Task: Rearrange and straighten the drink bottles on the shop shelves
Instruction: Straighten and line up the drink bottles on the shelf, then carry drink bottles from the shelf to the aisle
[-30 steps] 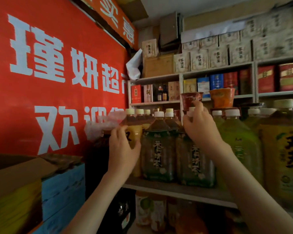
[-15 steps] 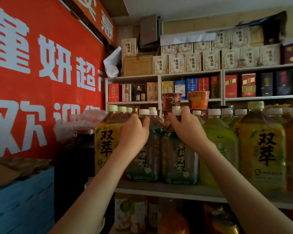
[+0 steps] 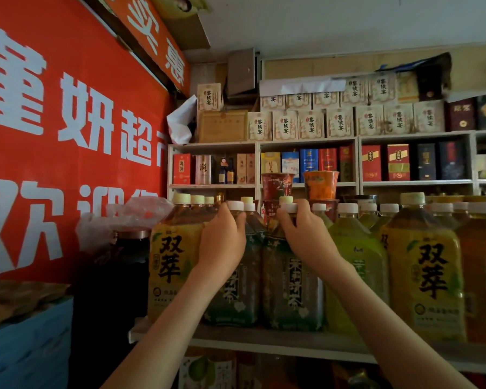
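Observation:
Two dark green-labelled tea bottles stand side by side at the front of the shelf (image 3: 278, 342). My left hand (image 3: 222, 245) grips the shoulder and neck of the left tea bottle (image 3: 240, 293), fingers curled up by its white cap. My right hand (image 3: 303, 237) grips the neck of the right tea bottle (image 3: 291, 290), fingers wrapped just under its white cap. A yellow-labelled bottle (image 3: 171, 265) stands to their left, a light green bottle (image 3: 357, 265) and another yellow-labelled bottle (image 3: 429, 276) to their right.
More capped bottles fill the rows behind. Two instant-noodle cups (image 3: 320, 185) sit on top of the back bottles. A dark jar with a plastic-bag cover (image 3: 118, 276) stands left of the shelf, a blue crate (image 3: 26, 346) lower left. A red banner (image 3: 68, 136) covers the left wall.
My left hand left the yellow-labelled bottle and took hold of the left dark tea bottle. My right hand stays on the right tea bottle's neck. The view has shifted right.

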`<state>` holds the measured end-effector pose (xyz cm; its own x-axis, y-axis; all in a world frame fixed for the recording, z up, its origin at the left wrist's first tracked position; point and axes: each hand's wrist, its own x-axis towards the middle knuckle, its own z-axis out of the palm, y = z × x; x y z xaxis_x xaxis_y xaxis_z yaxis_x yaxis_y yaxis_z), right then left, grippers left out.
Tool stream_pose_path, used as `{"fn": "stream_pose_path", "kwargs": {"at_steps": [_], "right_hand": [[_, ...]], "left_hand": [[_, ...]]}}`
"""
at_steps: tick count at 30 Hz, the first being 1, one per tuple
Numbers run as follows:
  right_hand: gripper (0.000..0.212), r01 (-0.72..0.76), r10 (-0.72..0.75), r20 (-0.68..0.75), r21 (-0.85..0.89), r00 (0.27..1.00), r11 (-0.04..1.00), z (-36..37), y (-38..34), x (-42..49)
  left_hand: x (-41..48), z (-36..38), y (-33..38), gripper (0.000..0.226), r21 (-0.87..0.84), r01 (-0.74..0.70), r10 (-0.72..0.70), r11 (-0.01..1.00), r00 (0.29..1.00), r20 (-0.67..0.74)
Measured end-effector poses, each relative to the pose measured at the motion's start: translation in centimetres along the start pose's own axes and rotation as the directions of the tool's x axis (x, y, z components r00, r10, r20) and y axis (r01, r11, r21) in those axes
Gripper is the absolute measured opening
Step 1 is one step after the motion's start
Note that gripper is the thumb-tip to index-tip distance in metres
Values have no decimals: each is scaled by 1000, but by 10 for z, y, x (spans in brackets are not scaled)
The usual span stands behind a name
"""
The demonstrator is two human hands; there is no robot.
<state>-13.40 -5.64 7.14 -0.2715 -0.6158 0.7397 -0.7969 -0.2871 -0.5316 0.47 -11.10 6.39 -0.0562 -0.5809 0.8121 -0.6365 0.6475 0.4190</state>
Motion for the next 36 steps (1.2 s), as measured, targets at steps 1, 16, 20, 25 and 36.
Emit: {"fn": "stream_pose_path", "kwargs": {"at_steps": [1, 16, 20, 25, 36], "right_hand": [[27, 3, -3, 8, -12, 1000, 1000, 0, 1, 0], [30, -69, 74, -46, 96, 996, 993, -4, -1, 1], [25, -16, 30, -90, 151, 995, 988, -9, -7, -9], [21, 109, -83, -166, 155, 983, 982, -21, -21, -17], [23, 127, -95, -180, 178, 979, 976, -89, -66, -39]], "left_hand": [[0, 2, -1, 41, 11, -6, 6, 1000, 1000, -16], [-2, -23, 4, 37, -145, -107, 92, 984, 990, -107], [-3, -35, 3, 38, -193, -165, 161, 967, 986, -35], [-17, -36, 8, 35, -253, -194, 169, 948, 979, -116], [-39, -82, 50, 29, -288, -250, 213, 924, 965, -157]]}}
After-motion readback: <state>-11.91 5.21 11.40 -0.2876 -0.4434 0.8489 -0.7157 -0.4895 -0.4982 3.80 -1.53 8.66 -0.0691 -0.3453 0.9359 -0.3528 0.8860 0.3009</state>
